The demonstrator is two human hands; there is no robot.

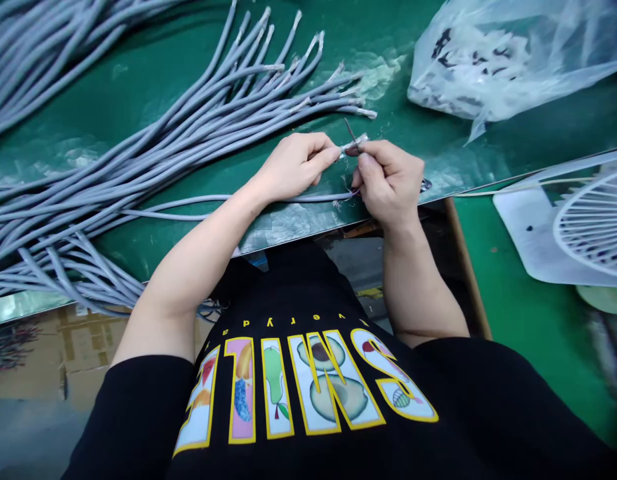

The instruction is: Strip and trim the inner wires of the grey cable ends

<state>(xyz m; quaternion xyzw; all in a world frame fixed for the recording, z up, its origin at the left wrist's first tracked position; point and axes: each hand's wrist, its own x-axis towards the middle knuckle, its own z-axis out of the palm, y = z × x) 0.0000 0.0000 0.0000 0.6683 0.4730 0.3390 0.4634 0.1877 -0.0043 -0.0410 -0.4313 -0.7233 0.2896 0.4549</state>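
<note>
Bench work on grey multi-core cable, one piece at a time. The person's left hand (298,163) pinches a silvery cable end (361,141) between thumb and forefinger, just above the green worktop (463,157) near its front edge. The right hand (391,180) is closed around a slim metal tool (348,129), its dark tip against the silvery part; tool type unclear. Done so far: the grey jacket is off this end, but silvery covering remains, so the piece looks part-worked. A lower grey cable (308,198) runs beneath the left wrist; thin coloured wire (356,192) shows at its end, by the right hand, seemingly further along. Left over, by appearance: the fanned grey cable bundle (198,127), many visible ends bared yet silvery. Ends of the upper-left bundle (63,53) are out of frame; its stage cannot be told. A clear plastic bag (563,53) of dark and whitish bits lies beyond, to the right.
</note>
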